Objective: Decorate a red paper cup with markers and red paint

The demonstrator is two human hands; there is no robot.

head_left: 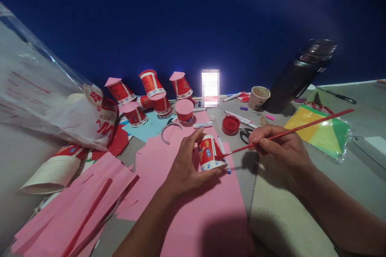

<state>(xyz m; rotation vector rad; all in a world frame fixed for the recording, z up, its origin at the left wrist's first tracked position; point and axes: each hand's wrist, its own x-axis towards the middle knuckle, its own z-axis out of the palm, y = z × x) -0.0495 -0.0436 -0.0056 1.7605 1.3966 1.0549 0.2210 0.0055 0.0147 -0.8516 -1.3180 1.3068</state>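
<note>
Over pink paper (193, 209), the loosely curled left hand (184, 164) grips a slightly tilted paper cup (207, 150), the tightly pinching right hand (280, 143) a paintbrush (301, 128) slanting down leftward, bristles (219, 156) touching the cup.

A single head-worn camera looks forward and down across the tabletop (362, 180) from the wearer's side. The left hand (187, 156) and right hand (279, 142) appear at close range, below mid-height. The wide field takes in both forearms (144, 221); the dark blue wall (193, 16) beyond the tabletop fills the upper portion.
</note>
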